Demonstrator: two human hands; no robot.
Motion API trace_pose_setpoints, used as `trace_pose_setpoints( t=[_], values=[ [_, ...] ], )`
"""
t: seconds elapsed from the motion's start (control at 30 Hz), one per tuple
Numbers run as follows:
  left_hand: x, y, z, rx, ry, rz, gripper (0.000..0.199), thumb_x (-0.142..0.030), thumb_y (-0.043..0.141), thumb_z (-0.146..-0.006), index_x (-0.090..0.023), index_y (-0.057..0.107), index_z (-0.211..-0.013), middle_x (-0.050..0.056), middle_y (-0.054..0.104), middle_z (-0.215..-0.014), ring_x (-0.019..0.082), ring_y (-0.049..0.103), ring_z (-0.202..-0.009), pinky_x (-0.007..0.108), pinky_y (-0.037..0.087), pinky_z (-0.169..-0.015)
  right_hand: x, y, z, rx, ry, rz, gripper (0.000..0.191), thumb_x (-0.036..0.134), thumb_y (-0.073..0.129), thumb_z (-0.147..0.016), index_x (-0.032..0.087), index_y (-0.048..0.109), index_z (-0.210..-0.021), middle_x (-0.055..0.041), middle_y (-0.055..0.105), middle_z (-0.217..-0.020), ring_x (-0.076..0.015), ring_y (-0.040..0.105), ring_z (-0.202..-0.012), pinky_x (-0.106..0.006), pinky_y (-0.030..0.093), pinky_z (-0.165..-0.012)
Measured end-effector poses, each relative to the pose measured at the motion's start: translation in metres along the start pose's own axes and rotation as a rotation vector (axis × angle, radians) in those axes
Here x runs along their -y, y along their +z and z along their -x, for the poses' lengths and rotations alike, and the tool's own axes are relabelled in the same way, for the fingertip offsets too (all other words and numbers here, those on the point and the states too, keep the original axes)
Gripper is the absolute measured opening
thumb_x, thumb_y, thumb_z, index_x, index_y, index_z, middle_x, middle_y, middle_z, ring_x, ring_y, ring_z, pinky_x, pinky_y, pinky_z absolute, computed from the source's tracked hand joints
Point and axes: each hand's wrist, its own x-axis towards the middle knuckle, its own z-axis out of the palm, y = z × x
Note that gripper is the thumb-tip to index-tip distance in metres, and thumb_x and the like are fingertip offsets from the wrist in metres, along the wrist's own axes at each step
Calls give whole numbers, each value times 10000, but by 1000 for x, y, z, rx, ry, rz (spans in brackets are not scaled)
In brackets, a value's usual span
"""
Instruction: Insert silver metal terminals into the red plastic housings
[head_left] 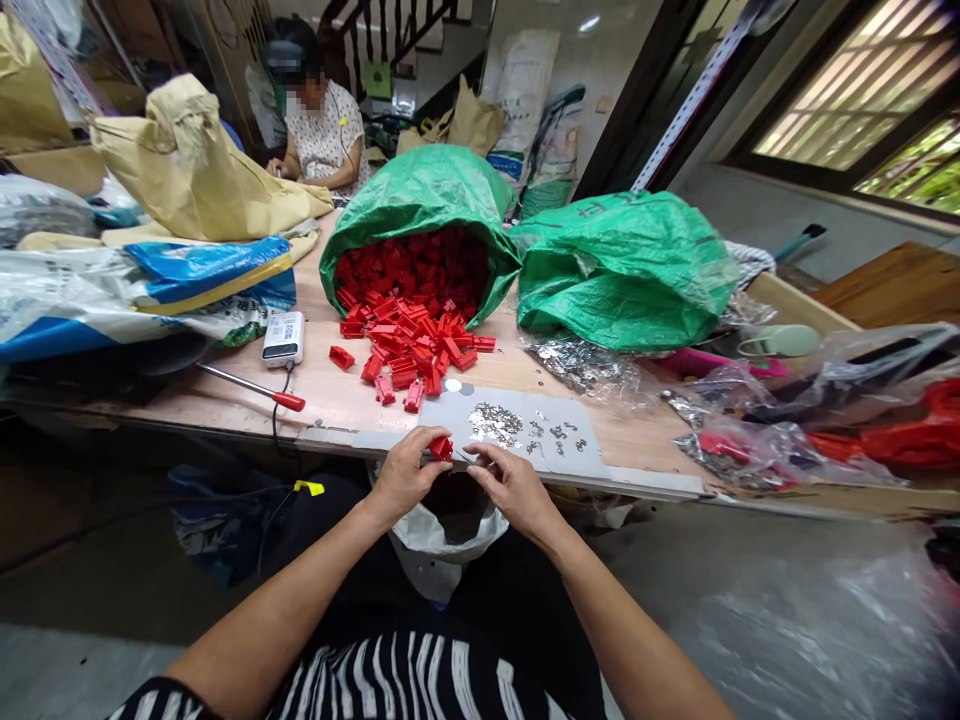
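Observation:
My left hand (409,474) grips a small red plastic part (442,449) at the table's front edge. Close on its right, my right hand (510,484) has thumb and fingers pinched on something thin, too small to make out. Below both hands hangs an open white bag (429,537). Just beyond them a grey mat (581,420) carries a pile of small shiny metal pieces (496,424) and some scattered ones. Many red parts (405,345) spill onto the table from a green sack (431,178).
A second green sack (626,265) lies to the right, beside clear bags of metal pieces (585,368). On the left are a white power bank (283,338) with a cable and a red-tipped rod (289,401). A person (326,130) sits across the table.

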Motion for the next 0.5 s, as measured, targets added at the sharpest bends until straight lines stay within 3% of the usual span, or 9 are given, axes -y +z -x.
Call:
trace_pose_setpoints(
  t=[0.2, 0.5],
  values=[
    [11, 3, -11, 40, -10, -32, 413, -132, 692, -678, -243, 654, -1074, 57, 682, -1040, 221, 604, -987, 367, 438, -923, 2, 2, -10, -11, -47, 148, 195, 205, 535, -845, 213, 667, -988, -46, 671, -906, -173, 602, -834, -295, 446, -764],
    [14, 1, -14, 70, -40, 1, 427, -179, 724, -677, -243, 663, -1095, 61, 694, -1058, 216, 617, -990, 357, 439, -923, -6, 5, -19, 48, -76, 202, 189, 166, 549, -842, 206, 674, -978, -50, 654, -921, -166, 593, -875, -299, 443, -804]
  ],
)
